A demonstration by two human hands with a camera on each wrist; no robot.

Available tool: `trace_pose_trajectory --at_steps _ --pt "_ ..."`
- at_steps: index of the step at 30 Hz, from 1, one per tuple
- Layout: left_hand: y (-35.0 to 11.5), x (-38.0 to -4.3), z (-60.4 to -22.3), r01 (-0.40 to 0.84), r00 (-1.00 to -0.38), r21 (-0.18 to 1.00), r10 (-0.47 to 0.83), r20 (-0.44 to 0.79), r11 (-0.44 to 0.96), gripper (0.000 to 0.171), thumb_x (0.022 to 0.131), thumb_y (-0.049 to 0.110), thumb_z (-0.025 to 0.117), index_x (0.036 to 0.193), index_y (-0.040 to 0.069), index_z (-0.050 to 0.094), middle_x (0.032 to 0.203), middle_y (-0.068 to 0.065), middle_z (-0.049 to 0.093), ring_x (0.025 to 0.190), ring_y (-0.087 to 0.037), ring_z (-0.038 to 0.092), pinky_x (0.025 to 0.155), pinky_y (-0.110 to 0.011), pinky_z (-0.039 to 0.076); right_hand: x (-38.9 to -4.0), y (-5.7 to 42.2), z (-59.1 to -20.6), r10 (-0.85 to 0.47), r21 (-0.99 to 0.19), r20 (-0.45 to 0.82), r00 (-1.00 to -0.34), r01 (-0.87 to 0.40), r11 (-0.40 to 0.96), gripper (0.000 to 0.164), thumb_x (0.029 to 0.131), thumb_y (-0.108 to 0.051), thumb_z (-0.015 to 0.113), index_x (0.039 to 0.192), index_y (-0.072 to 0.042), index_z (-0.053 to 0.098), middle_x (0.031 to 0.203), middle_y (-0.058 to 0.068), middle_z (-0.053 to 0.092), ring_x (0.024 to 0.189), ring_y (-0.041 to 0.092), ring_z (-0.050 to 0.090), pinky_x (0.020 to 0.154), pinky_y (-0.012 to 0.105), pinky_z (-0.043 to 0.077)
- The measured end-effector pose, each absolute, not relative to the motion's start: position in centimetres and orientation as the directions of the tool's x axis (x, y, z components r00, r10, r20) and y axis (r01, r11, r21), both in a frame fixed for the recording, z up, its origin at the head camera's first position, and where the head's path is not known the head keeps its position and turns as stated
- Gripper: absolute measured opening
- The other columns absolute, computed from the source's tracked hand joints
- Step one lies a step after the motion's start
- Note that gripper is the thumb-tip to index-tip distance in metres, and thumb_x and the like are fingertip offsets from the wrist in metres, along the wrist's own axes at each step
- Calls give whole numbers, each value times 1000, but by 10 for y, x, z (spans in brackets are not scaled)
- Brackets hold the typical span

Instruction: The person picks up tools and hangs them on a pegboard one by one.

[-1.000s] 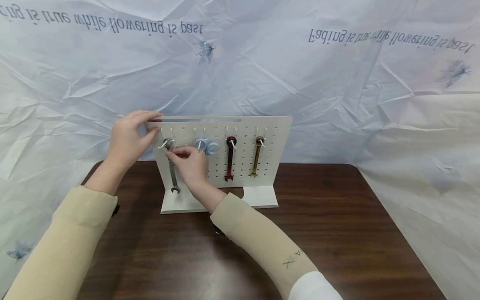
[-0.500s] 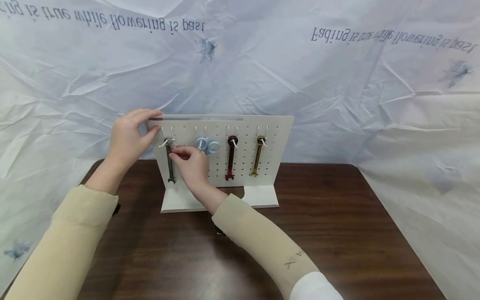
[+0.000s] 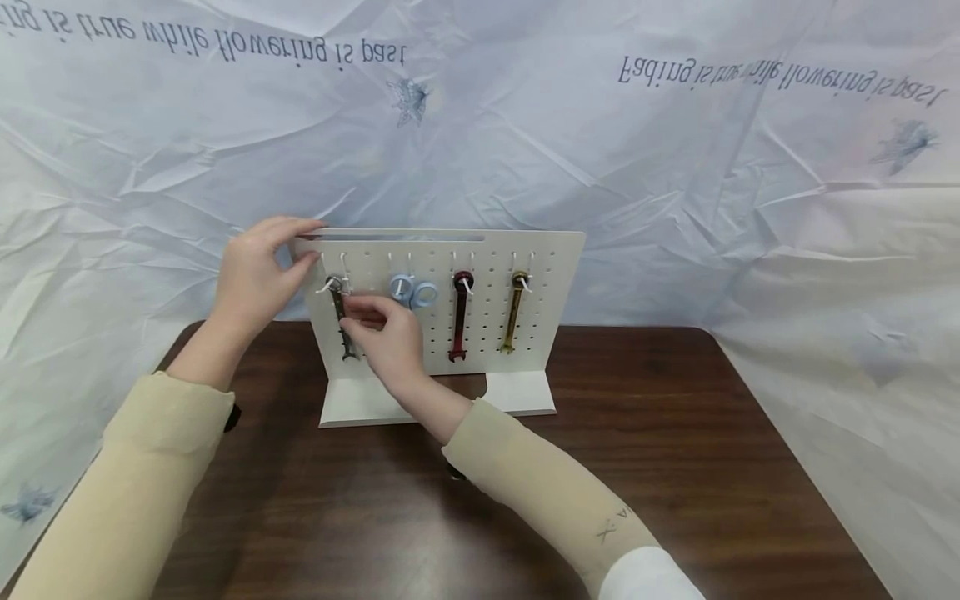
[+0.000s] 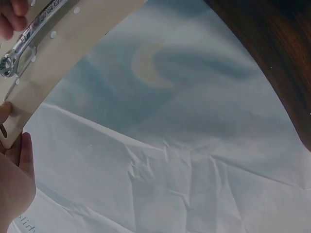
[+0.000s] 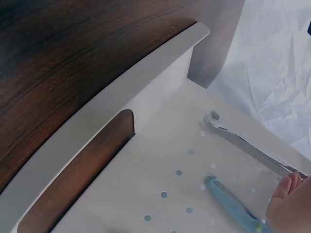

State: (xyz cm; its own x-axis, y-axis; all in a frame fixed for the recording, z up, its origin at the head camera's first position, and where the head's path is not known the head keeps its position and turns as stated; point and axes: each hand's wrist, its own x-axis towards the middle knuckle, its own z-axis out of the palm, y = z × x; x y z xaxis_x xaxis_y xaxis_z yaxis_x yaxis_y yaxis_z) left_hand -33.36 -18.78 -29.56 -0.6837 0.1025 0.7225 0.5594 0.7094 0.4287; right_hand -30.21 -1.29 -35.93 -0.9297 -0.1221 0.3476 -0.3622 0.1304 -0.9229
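Note:
My left hand [image 3: 255, 262] grips the upper left corner of a white pegboard [image 3: 442, 358], thumb in front and fingers over the top edge. A silver combination wrench [image 3: 342, 317] hangs by its ring end from the leftmost hook. My right hand [image 3: 390, 337] is right beside its shaft, thumb and fingertips parted, not closed round it. In the left wrist view, the wrench's ring [image 4: 7, 65] sits over the hook. Light blue scissors [image 3: 424, 294] hang to the right, partly hidden behind my right hand; their tapered blue end [image 5: 226, 199] shows in the right wrist view.
A red wrench [image 3: 460, 321] and a gold wrench [image 3: 513, 317] hang on hooks farther right. The board's white foot [image 3: 521, 393] stands on a dark wooden table [image 3: 637, 467]. Behind it hangs a pale printed cloth [image 3: 525, 142].
The silver wrench's lower end has swung back toward the board. My right hand has loosened from it and shifted slightly right and down. The left hand keeps its hold on the corner.

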Motion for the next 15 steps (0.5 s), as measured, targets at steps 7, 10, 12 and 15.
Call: trace_pose_trajectory --at_steps 7,10,12,15 --pt "-189 -333 -296 591 -658 407 125 742 696 42 87 -12 75 128 0 75 125 -23 76 114 -41 69 99 -54 52 -287 16 -355 -245 -914 362 -900 -394 98 25 94 2 75 120 6 75 118 23 78 109 36 76 95 22 62" --pt "-191 -333 -295 617 -636 389 142 759 684 44 88 -11 74 131 -1 72 130 -23 73 123 -43 66 111 -57 49 -280 34 -352 -270 -903 365 -891 -409 129 28 95 -1 76 122 4 74 121 21 78 111 35 75 101 29 61" --pt "-193 -331 -294 631 -623 378 151 768 677 45 89 -10 74 133 -2 70 135 -23 71 129 -44 63 117 -56 46 -277 48 -351 -276 -895 373 -886 -422 147 30 95 -2 77 124 3 73 124 20 77 113 34 74 104 30 60" --pt "-198 -325 -293 646 -607 376 149 781 665 45 91 -6 73 136 -1 69 141 -22 68 135 -45 59 123 -52 41 -274 72 -350 -268 -864 402 -876 -459 205 33 94 -4 78 126 1 73 126 18 76 115 32 74 102 28 60"
